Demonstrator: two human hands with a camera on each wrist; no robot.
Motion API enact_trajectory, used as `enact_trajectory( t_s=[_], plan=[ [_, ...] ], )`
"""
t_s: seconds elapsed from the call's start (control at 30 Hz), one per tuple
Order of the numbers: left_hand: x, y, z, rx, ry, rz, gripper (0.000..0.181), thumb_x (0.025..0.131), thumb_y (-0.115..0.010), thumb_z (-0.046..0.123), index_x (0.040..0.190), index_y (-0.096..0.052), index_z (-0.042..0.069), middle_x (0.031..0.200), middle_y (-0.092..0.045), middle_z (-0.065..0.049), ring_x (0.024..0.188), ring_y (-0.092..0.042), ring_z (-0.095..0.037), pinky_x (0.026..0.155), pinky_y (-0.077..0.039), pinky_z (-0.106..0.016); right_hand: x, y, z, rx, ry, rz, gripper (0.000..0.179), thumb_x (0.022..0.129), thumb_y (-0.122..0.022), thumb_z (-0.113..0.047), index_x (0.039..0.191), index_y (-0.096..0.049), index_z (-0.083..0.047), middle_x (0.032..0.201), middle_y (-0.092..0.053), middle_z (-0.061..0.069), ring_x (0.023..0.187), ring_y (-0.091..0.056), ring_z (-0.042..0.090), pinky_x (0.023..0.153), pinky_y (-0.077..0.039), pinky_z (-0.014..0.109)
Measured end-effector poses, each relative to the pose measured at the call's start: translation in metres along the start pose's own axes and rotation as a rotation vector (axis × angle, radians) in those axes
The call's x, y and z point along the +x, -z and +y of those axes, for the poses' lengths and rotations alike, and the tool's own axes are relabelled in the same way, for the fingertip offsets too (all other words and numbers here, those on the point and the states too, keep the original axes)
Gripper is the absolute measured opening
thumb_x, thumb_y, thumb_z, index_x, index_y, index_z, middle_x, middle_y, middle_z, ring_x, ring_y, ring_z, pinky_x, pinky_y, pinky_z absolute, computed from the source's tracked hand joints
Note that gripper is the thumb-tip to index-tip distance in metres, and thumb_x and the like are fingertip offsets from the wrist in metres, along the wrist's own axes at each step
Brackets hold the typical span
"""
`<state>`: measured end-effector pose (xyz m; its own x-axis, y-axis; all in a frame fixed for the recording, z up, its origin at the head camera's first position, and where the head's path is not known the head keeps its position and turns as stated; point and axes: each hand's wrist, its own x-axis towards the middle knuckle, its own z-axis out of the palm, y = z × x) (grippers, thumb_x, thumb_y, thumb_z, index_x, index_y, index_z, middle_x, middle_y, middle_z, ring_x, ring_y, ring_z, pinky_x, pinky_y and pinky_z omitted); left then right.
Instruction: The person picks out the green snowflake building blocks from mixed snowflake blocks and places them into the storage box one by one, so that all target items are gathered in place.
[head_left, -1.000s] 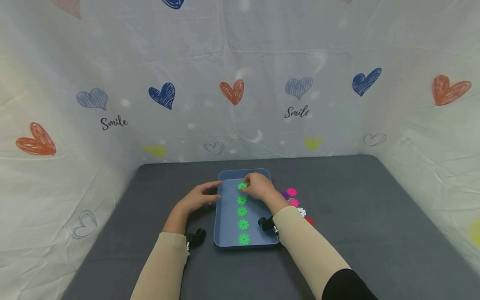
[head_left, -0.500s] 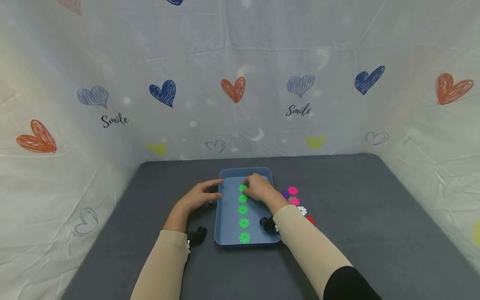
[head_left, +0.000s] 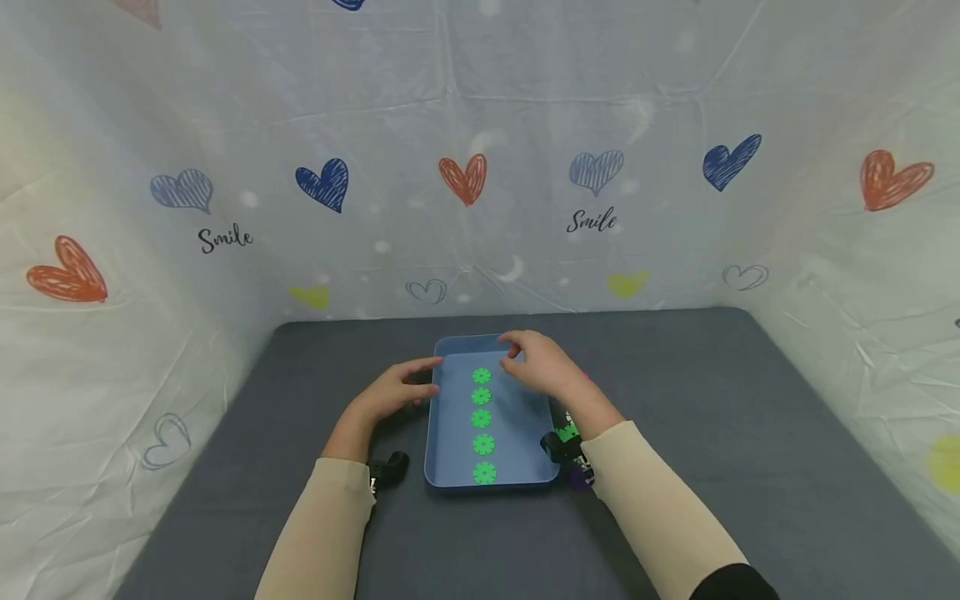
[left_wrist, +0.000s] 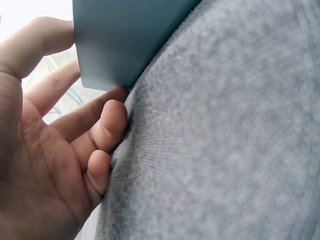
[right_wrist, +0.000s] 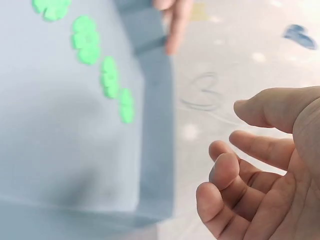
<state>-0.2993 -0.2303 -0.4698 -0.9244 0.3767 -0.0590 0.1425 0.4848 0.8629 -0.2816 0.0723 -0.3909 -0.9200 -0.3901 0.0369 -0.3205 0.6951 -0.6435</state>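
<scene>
A column of several green flower-shaped discs (head_left: 481, 418) lies down the middle of the blue tray (head_left: 453, 467). My right hand (head_left: 546, 365) hovers over the tray's far right part, apart from the discs. In the right wrist view its fingers are bent loosely and hold nothing. My left hand (head_left: 393, 393) is at the tray's left rim, where its thumb and forefinger touch the edge. The left wrist view shows that hand's lower fingers resting on the grey cloth (left_wrist: 225, 140) beside the tray wall (left_wrist: 120, 45).
Right of the tray, under my right forearm, lies a partly hidden pile of loose discs, with a green disc (head_left: 567, 430) and a purple disc (head_left: 579, 478) showing. Behind the grey table (head_left: 712, 400) hangs a white curtain (head_left: 405, 192) printed with hearts.
My right hand has let go of the farthest green disc and moved right, away from the column. That disc now lies in line with the others. The left hand stays at the rim.
</scene>
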Motion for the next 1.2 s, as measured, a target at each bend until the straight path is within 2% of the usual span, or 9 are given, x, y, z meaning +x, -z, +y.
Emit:
enact_trajectory(
  t_s=[0.13,0.37,0.57,0.77,0.83,0.97,1.07,1.2],
  plan=[
    [0.001,0.001,-0.001,0.001,-0.008,0.009,0.063,0.095,-0.075,0.025,0.153,-0.052,0.016,0.152,-0.047,-0.017,0.079,-0.059,-0.025,0.076,-0.048,-0.041,-0.019,0.014,-0.001,0.056,-0.016,0.002,0.048,0.103,-0.063,-0.022,0.148,-0.054,-0.008,0.115,-0.062,0.009,0.065,-0.050,0.019,0.066,-0.045,0.038],
    [0.002,0.000,-0.001,-0.001,-0.009,0.009,0.062,0.096,-0.075,0.024,0.153,-0.052,0.016,0.152,-0.046,-0.017,0.078,-0.059,-0.025,0.076,-0.048,-0.040,-0.051,0.026,0.011,0.065,-0.069,-0.025,0.040,0.103,-0.063,-0.020,0.140,-0.061,-0.006,0.106,-0.062,0.005,0.059,-0.045,0.017,0.062,-0.043,0.036],
    [0.004,0.001,-0.001,0.019,-0.008,0.010,0.063,0.095,-0.076,0.027,0.153,-0.052,0.018,0.152,-0.047,-0.016,0.080,-0.060,-0.023,0.076,-0.049,-0.039,-0.069,0.030,0.041,0.047,-0.113,-0.031,0.032,0.102,-0.065,-0.019,0.129,-0.068,-0.003,0.098,-0.063,0.005,0.072,-0.053,0.019,0.066,-0.045,0.036],
    [0.002,0.002,-0.001,0.033,-0.005,0.008,0.063,0.096,-0.075,0.026,0.154,-0.051,0.017,0.151,-0.046,-0.017,0.080,-0.060,-0.024,0.078,-0.048,-0.040,-0.074,0.031,0.075,0.037,-0.201,-0.031,0.030,0.103,-0.062,-0.016,0.127,-0.071,-0.002,0.101,-0.069,0.012,0.064,-0.049,0.017,0.060,-0.043,0.034],
    [0.002,0.001,-0.001,0.035,0.000,0.006,0.063,0.096,-0.075,0.026,0.154,-0.051,0.017,0.151,-0.046,-0.018,0.079,-0.060,-0.024,0.078,-0.048,-0.040,-0.076,0.031,0.084,0.031,-0.243,-0.059,0.029,0.103,-0.062,-0.017,0.125,-0.073,-0.003,0.108,-0.070,0.015,0.067,-0.050,0.019,0.063,-0.043,0.035],
    [0.002,0.000,-0.002,0.035,0.007,0.009,0.063,0.096,-0.075,0.027,0.153,-0.051,0.016,0.151,-0.046,-0.018,0.079,-0.060,-0.024,0.078,-0.048,-0.041,-0.081,0.033,0.097,-0.044,-0.323,-0.065,0.029,0.102,-0.063,-0.021,0.123,-0.076,-0.006,0.121,-0.069,0.021,0.095,-0.064,0.033,0.080,-0.051,0.046],
    [0.002,-0.001,-0.002,0.032,0.004,0.010,0.063,0.096,-0.075,0.026,0.153,-0.052,0.016,0.151,-0.047,-0.018,0.079,-0.060,-0.024,0.078,-0.048,-0.040,-0.084,0.036,0.101,-0.112,-0.359,-0.032,0.031,0.102,-0.064,-0.024,0.123,-0.075,-0.005,0.128,-0.065,0.025,0.116,-0.061,0.043,0.090,-0.051,0.054],
    [0.000,-0.001,0.001,0.032,0.000,0.011,0.062,0.096,-0.075,0.026,0.153,-0.052,0.016,0.149,-0.048,-0.018,0.078,-0.059,-0.024,0.078,-0.048,-0.041,-0.083,0.035,0.100,-0.167,-0.363,0.009,0.036,0.098,-0.068,-0.026,0.125,-0.073,-0.003,0.128,-0.065,0.025,0.112,-0.062,0.042,0.090,-0.050,0.056]
  ],
)
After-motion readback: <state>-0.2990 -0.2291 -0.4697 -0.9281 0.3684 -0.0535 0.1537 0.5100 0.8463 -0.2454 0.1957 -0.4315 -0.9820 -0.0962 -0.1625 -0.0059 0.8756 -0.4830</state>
